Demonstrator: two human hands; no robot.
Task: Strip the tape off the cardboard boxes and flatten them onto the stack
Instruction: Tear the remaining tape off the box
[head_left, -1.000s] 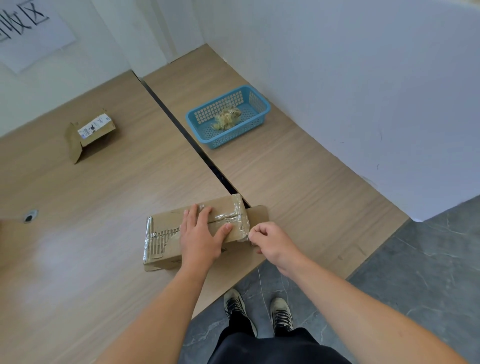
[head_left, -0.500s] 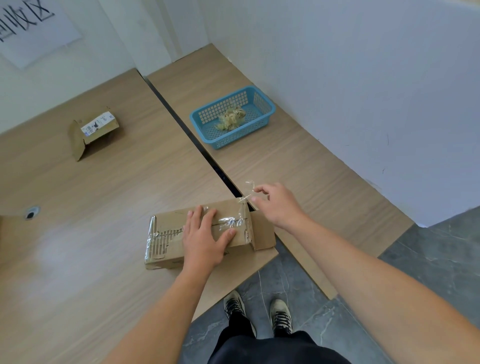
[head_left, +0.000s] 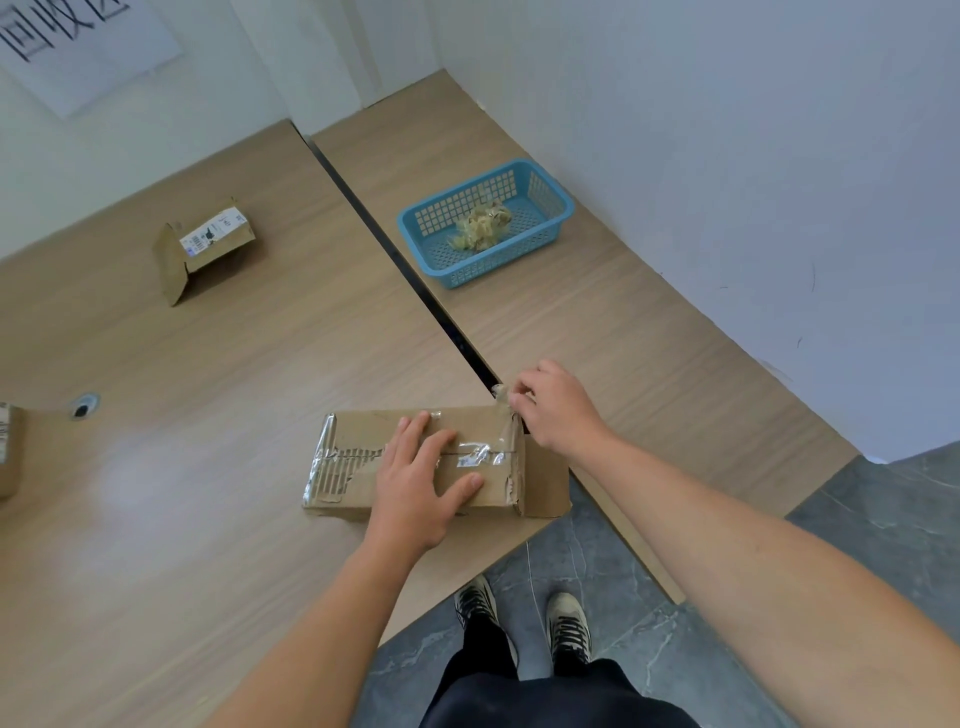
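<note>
Tape end (head_left: 500, 392) between right fingertips (head_left: 514, 400)

One wide-angle view from head height looks forward and steeply down onto the near table (head_left: 208, 545).

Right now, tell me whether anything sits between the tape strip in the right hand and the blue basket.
Nothing visible does. The right hand pinches the clear tape strip at the brown cardboard box's far right corner. Only bare wooden tabletop lies between it and the blue plastic mesh basket, which holds a crumpled wad.
</note>
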